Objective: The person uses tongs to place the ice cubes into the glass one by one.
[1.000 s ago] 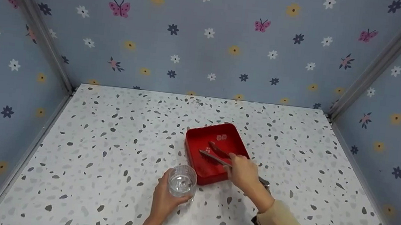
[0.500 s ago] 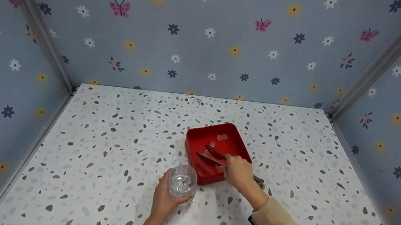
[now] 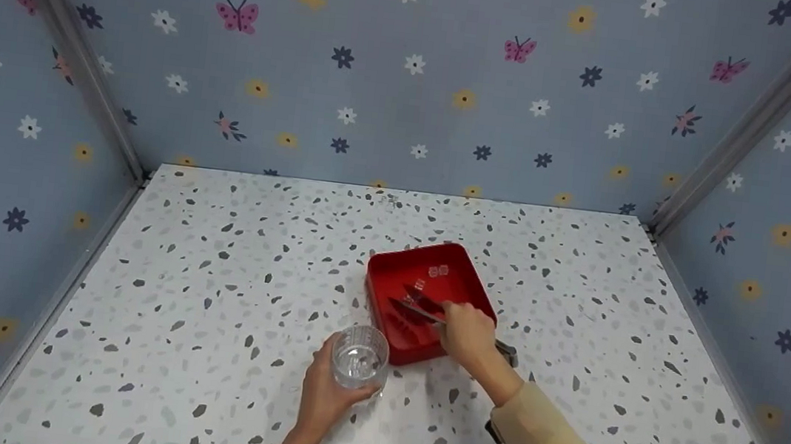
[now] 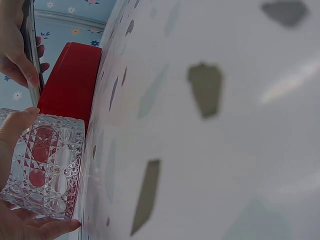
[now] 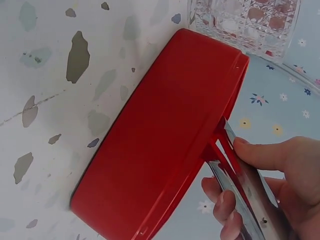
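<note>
On the speckled desk [image 3: 192,303] sits a red tray [image 3: 419,356], its near corner just beside the glass [image 3: 359,359] that the left hand [image 3: 324,400] grips, its right rim beneath the right hand [image 3: 469,337], holding tongs [image 5: 256,189] (tips inside, near clear cubes [image 3: 420,284]).

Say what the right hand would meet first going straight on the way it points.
The right hand aims its tongs into the red tray; probably a clear cube near their tips comes first, then the tray's floor or left wall, though depth there is hard to judge.
</note>
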Demonstrator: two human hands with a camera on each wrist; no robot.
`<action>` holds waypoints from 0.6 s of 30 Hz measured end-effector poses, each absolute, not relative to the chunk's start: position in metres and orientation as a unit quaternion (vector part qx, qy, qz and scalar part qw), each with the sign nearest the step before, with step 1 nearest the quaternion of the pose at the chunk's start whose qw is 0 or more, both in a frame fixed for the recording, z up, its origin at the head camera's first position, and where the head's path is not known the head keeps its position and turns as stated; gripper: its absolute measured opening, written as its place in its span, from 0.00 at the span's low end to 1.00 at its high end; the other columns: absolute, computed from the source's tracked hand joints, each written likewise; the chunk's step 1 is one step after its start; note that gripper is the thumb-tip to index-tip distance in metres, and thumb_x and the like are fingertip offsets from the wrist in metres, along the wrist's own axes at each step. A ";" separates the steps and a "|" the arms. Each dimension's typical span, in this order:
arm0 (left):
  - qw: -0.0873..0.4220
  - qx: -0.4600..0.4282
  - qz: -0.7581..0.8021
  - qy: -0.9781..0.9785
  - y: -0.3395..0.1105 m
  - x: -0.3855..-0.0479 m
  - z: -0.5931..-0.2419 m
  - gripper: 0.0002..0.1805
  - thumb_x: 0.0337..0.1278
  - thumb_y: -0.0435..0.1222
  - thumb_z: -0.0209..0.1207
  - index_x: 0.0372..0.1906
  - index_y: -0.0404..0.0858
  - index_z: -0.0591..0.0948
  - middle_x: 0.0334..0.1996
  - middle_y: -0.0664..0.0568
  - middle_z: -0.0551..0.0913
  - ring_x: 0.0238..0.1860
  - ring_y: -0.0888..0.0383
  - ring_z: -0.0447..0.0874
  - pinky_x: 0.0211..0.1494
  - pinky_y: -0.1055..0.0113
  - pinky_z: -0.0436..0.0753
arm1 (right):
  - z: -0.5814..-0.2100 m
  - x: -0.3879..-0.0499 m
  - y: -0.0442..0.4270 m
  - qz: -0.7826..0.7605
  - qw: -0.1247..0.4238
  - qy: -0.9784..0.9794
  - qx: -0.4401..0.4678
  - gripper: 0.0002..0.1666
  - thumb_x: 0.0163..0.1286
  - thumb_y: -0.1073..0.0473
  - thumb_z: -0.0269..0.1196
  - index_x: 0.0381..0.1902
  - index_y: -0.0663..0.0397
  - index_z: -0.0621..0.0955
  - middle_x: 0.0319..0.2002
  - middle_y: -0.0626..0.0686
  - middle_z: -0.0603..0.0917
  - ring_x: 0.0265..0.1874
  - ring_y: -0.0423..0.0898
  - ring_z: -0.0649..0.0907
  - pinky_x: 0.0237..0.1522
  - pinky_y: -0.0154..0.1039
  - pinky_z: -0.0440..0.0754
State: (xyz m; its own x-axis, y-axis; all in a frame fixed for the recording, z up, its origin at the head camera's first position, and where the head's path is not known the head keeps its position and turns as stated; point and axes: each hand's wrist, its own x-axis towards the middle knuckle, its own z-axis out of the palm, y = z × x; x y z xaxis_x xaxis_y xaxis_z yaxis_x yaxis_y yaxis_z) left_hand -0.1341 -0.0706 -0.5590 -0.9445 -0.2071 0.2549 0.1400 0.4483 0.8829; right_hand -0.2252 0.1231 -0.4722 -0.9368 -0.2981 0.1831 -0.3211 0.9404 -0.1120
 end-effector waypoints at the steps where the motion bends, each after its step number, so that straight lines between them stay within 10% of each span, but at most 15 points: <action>1: 0.165 0.020 -0.526 -0.834 -0.071 -0.134 -0.559 0.52 0.16 0.43 0.75 0.58 0.33 0.65 0.51 0.44 0.73 0.53 0.50 0.70 0.57 0.57 0.68 | -0.473 -0.226 0.123 0.070 0.081 -0.982 0.157 0.09 0.51 0.58 0.65 0.30 0.55 0.80 0.23 0.55 0.81 0.21 0.54 0.80 0.18 0.47 0.77; 18: 0.163 0.025 -0.528 -0.833 -0.070 -0.134 -0.558 0.51 0.16 0.42 0.75 0.58 0.34 0.65 0.51 0.45 0.73 0.53 0.50 0.69 0.58 0.57 0.67 | -0.479 -0.233 0.123 0.071 0.093 -0.981 0.156 0.06 0.54 0.58 0.64 0.30 0.53 0.81 0.23 0.54 0.81 0.21 0.53 0.80 0.18 0.47 0.77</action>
State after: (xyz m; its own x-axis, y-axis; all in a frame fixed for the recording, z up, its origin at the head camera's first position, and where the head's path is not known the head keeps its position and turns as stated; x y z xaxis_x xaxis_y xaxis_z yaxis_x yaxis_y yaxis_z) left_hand -0.1338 -0.0702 -0.5578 -0.9458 -0.2140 0.2445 0.1296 0.4416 0.8878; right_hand -0.2330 0.1232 -0.4794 -0.9337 -0.2937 0.2049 -0.3200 0.9411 -0.1093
